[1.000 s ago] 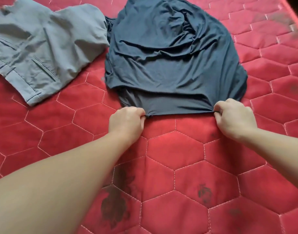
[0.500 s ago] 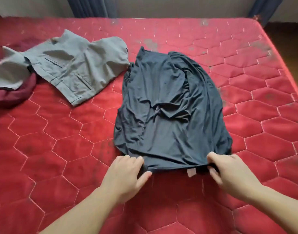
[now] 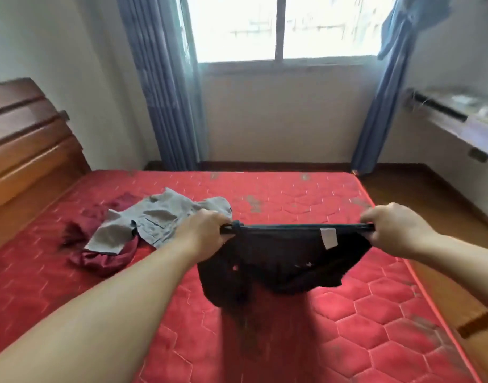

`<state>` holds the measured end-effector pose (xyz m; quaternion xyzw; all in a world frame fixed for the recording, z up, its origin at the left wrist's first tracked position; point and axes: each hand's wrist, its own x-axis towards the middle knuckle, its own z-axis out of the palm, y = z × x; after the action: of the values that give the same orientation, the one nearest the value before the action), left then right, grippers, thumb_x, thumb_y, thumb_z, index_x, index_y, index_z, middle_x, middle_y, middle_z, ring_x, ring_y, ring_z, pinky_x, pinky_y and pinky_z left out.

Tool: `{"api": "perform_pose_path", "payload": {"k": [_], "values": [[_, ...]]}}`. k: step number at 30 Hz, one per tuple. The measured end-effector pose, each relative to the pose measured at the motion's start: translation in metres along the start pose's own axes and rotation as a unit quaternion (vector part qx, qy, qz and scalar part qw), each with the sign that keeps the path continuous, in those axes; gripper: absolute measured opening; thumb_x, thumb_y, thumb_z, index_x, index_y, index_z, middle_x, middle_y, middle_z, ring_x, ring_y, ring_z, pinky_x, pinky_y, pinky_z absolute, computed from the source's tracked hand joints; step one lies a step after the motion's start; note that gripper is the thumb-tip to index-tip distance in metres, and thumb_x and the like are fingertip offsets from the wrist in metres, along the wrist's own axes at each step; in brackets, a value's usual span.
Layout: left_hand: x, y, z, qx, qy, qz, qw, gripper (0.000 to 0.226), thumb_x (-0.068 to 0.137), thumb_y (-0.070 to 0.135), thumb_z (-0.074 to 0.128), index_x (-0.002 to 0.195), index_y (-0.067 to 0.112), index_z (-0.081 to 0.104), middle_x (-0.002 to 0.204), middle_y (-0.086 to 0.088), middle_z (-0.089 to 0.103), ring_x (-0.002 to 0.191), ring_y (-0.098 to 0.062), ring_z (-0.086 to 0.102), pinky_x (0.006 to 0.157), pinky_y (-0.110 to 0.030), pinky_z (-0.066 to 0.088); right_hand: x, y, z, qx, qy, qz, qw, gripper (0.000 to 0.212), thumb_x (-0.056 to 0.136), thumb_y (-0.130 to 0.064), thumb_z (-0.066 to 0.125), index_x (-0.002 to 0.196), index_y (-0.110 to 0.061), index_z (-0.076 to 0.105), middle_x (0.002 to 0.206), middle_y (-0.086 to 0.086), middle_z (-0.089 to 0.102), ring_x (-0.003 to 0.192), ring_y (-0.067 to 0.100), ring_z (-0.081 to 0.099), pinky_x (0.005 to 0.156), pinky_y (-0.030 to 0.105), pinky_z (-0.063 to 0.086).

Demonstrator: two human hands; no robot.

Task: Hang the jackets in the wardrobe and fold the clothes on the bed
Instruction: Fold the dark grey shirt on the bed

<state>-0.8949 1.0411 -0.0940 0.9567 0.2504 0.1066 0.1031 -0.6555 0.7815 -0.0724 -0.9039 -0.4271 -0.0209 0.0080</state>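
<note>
- The bed (image 3: 306, 341), a red mattress quilted in hexagons, fills the lower view; everything below is placed against it.
- A wooden headboard (image 3: 30, 150) stands at the bed's left end.
- A window (image 3: 278, 26) with blue curtains (image 3: 165, 87) sits in the wall past the bed's far edge.
- The dark garment (image 3: 281, 261) hangs in the air above the middle of the bed, its top edge stretched flat between both hands, a white tag (image 3: 328, 238) showing near that edge.
- Grey trousers (image 3: 157, 219) lie crumpled on the bed's left part, partly over a maroon garment (image 3: 104, 258).
- The left hand (image 3: 206, 230) grips the dark garment's left corner, fingers curled over the edge.
- The right hand (image 3: 394, 230) grips the right corner the same way.
</note>
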Motion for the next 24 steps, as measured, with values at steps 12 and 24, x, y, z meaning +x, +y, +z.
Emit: {"api": "perform_pose_path", "payload": {"k": [12, 24], "values": [[-0.066, 0.077, -0.294, -0.344, 0.154, 0.027, 0.926, 0.013, 0.086, 0.024, 0.07, 0.076, 0.03, 0.076, 0.073, 0.01, 0.072, 0.072, -0.011, 0.066, 0.069, -0.028, 0.055, -0.115, -0.027, -0.27, 0.447, 0.221, 0.125, 0.858, 0.017, 0.081, -0.032, 0.061, 0.083, -0.021, 0.073, 0.071, 0.002, 0.07, 0.071, 0.028, 0.066, 0.07, 0.048, 0.06], [-0.201, 0.136, -0.307, -0.283, 0.012, -0.006, 0.959, 0.018, 0.087, 0.05, 0.064, 0.079, 0.039, 0.076, 0.077, 0.007, 0.075, 0.068, -0.009, 0.071, 0.059, -0.021, 0.056, -0.277, -0.007, -0.281, 0.183, -0.009, 0.054, 0.982, 0.021, 0.09, -0.027, 0.059, 0.072, -0.026, 0.069, 0.072, -0.005, 0.067, 0.065, 0.011, 0.063, 0.05, 0.023, 0.044]]}}
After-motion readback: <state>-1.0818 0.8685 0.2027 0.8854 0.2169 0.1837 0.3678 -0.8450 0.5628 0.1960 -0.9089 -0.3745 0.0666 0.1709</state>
